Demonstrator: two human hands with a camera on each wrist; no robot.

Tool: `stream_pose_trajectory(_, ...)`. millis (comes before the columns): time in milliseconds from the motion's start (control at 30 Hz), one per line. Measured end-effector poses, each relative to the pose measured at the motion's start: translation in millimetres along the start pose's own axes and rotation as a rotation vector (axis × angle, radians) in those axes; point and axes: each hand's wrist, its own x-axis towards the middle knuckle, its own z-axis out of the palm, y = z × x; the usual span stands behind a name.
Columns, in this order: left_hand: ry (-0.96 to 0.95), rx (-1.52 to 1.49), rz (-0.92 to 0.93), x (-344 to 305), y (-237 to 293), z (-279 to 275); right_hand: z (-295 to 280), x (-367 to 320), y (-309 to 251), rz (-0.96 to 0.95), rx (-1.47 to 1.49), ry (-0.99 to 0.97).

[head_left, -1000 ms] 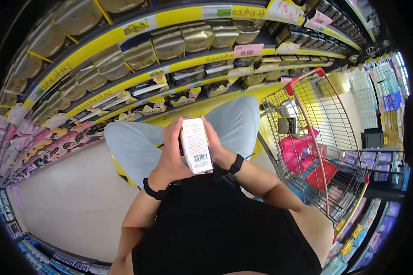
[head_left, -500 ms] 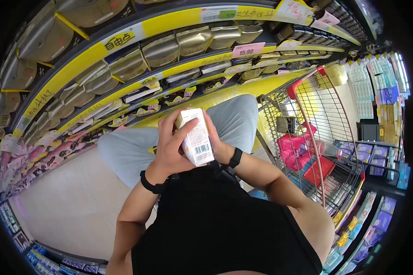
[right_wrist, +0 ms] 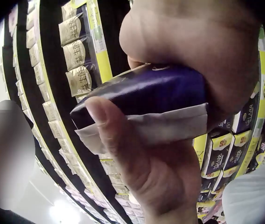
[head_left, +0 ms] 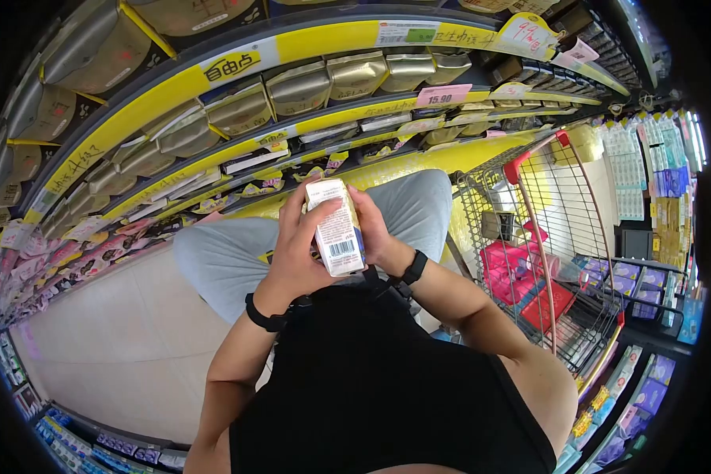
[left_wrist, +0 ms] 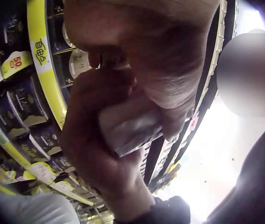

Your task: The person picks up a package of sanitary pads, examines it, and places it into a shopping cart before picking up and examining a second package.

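Observation:
Both hands hold a small soft pack (head_left: 342, 237) in front of the lap. Its white side, with fine print and a barcode, faces up in the head view. The right wrist view shows the pack's glossy dark blue face (right_wrist: 156, 91). My left hand (head_left: 294, 251) grips it from the left, its thumb lying across the printed white side. On the opposite side, my right hand (head_left: 378, 235) holds the pack with its fingers around the far edge. In the left wrist view the hands hide much of the pack (left_wrist: 135, 126).
Shelves of gold and dark packs (head_left: 296, 91) with yellow price strips (head_left: 268, 57) curve across the front and left. A wire shopping cart (head_left: 565, 229) stands to the right, holding a pink bag (head_left: 507, 268) and a red box (head_left: 547, 306). Tiled floor (head_left: 110, 316) lies to the left.
The left thumb has come from the pack's edge onto its printed white side. The pack tilted, then turned slightly back. The head view has shifted a little against the shelves.

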Motion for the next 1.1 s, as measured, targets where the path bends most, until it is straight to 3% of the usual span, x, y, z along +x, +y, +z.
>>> stream_pose_trajectory(167, 0.008, 0.038, 0.084, 0, -3, 3, -2, -4, 1, -0.056, -0.107, 0.091)
stream_pose_trajectory(300, 0.082, 0.030, 0.001, -4, 5, 5, 4, -5, -6, -0.165, -0.187, 0.202)
stream_pose_trajectory(433, 0.103, 0.012, -0.040, -13, 10, -2, 2, -10, -12, -0.196, -0.317, 0.184)
stream_pose_trajectory(533, 0.100, 0.092, -0.071, -19, 10, -7, 2, -8, -12, -0.284, -0.544, 0.267)
stream_pose_trajectory(633, 0.189, 0.052, -0.191, -22, 10, -4, -2, -5, -9, -0.383, -0.561, 0.173)
stream_pose_trajectory(667, 0.194, 0.145, -0.141, -24, 5, -5, 0, -5, -8, -0.423, -0.546, 0.087)
stream_pose_trajectory(767, 0.213, 0.129, -0.182, -29, -8, -5, 4, -9, -6, -0.364, -0.512, 0.054)
stream_pose_trajectory(967, 0.084, 0.007, -0.237, -35, -8, -8, 6, -14, 6, -0.453, -0.739, 0.036)
stream_pose_trajectory(1100, -0.064, 0.021, -0.312, -41, -15, 1, -2, -20, 13, -0.376, -0.863, 0.046)
